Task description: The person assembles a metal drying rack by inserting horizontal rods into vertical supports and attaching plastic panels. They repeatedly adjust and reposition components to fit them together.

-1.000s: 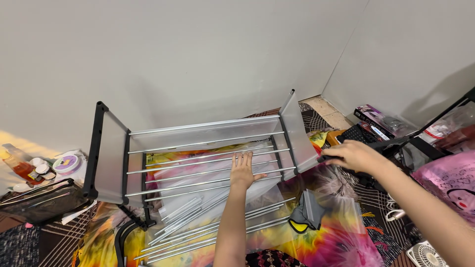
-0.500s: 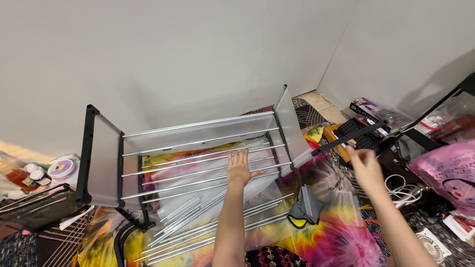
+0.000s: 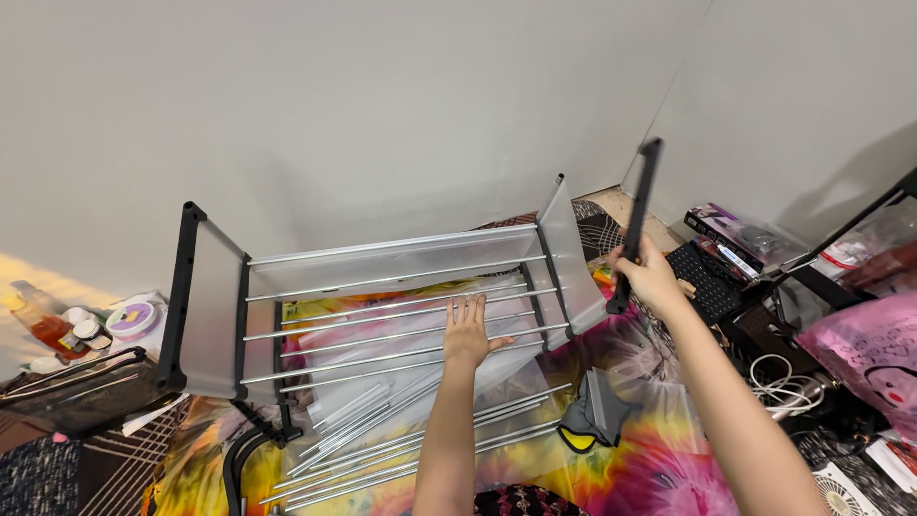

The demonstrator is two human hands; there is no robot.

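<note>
bright even room light, warm yellow glow low at the left, soft shadow on the right wall, sharp focus, edges bowed.

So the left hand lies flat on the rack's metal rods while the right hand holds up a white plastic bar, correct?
Not quite. In the head view the bar gripped by the right hand is black, not white. The left hand does lie flat on the metal rods of the rack.
</note>
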